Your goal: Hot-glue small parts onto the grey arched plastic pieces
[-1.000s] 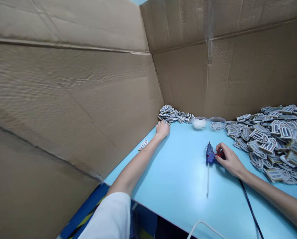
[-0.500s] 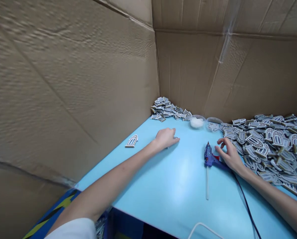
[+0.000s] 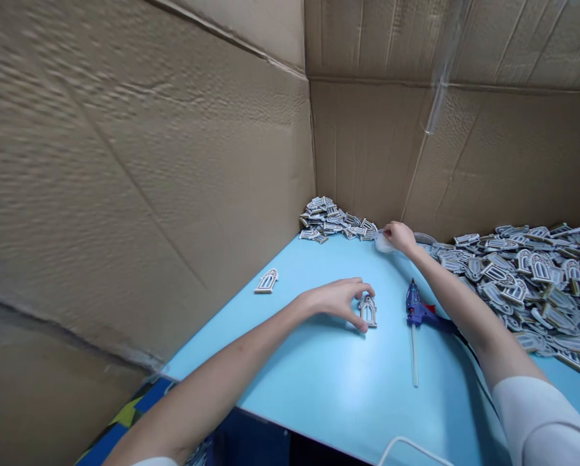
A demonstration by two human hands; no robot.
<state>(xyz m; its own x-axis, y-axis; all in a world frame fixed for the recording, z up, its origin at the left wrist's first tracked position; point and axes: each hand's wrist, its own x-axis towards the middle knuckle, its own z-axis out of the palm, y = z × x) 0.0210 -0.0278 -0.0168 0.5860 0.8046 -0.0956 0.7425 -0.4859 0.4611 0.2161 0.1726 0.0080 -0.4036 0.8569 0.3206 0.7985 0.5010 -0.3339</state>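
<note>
My left hand (image 3: 341, 301) is over the table, thumb and fingertips round the top and bottom of a small arched window-shaped piece (image 3: 368, 312), white and grey with a tan edge. At the back, my right hand (image 3: 399, 235) reaches into a clear round dish (image 3: 380, 244) of white material. Its fingers are pinched together, and whatever lies between them is hidden. Below the right forearm a blue glue gun (image 3: 419, 310) with a red trigger lies on the table, a glue stick (image 3: 415, 356) sticking out of it.
A single arched piece (image 3: 267, 281) lies at the left edge of the light blue table (image 3: 319, 375). Similar pieces form a small pile (image 3: 326, 217) in the back corner and a large heap (image 3: 537, 278) at right. A second clear dish (image 3: 424, 239) stands behind my right wrist. Cardboard walls (image 3: 212, 162) enclose the table.
My right hand has moved from beside the glue gun to the dish of white material. My left hand has come right and nearer with the arched piece, which now shows clearly.
</note>
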